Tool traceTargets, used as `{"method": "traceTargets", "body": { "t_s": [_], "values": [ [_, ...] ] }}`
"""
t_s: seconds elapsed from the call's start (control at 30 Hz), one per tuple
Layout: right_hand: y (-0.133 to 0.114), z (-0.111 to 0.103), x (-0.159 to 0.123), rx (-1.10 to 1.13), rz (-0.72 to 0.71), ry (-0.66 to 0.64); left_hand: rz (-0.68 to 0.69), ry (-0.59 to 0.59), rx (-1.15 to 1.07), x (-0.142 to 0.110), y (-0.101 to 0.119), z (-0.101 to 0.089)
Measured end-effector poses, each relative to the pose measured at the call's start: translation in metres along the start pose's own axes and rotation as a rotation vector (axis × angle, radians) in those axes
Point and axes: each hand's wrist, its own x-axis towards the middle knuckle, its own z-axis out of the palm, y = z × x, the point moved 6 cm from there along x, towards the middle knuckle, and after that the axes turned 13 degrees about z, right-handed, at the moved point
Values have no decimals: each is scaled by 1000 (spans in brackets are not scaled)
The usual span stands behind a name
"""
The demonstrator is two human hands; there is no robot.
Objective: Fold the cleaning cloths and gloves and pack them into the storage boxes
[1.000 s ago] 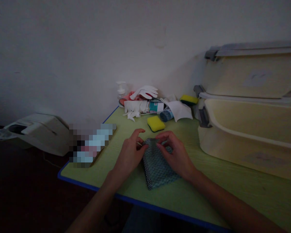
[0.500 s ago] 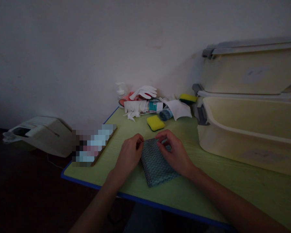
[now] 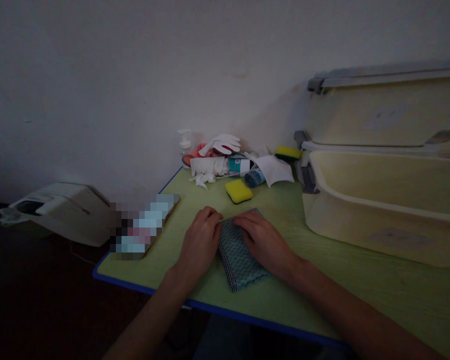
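Note:
A folded teal cloth (image 3: 240, 257) with a patterned weave and a black-and-white checked border lies flat on the table in front of me. At its far left corner, my left hand (image 3: 202, 235) pinches the edge, the thumb and fingers drawn together. My right hand (image 3: 264, 240) is closed on the far edge, fingers bent over the cloth and pressed together; its thumb is mostly hidden. The far right corner of the cloth shows beyond my right knuckles. Just past the cloth lies a yellow sponge (image 3: 238, 191) with a dark underside.
Cream storage bins (image 3: 360, 225) stand stacked at right, the lower one open-fronted. Against the wall lie white gloves (image 3: 223, 144), a labelled bottle (image 3: 240, 166), a white mask (image 3: 275, 169), another sponge (image 3: 288, 153) and a pump bottle (image 3: 185, 140). A blurred-out flat item (image 3: 150, 225) rests at left.
My right hand has turned over, its fingers now reaching across the far edge of the cloth instead of pinching with the thumb showing. My left hand keeps its hold at the corner.

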Motion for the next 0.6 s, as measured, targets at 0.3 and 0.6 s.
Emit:
{"method": "traceTargets", "body": {
  "t_s": [0.3,0.6],
  "values": [
    [-25,-17,-14,-5,-257,-135,29,191,-212,-34,14,-27],
    [-31,-10,-30,148,-162,-601,68,128,-345,-62,22,-24]
  ]
}}
